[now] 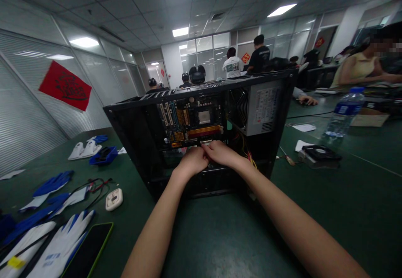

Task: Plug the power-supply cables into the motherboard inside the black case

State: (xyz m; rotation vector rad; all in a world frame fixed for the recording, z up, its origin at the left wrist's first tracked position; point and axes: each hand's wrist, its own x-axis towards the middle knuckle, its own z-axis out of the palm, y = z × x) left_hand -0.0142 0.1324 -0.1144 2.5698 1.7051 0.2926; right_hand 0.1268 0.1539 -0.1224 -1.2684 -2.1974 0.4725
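While a green table (201,236) spreads across the near scene, an open black computer case (135,144) stands on it at the middle, its open side facing near. Inside, a motherboard (193,106) sits against the far wall, left of a grey power supply (265,106). Farther right stands a water bottle (344,114). Both hands reach into the case near the board's lower edge, left hand (193,160) and right hand (221,152) touching, fingers curled; whether they grip anything, I cannot tell. A phone (89,248) lies near left.

Head-worn view, forward and down
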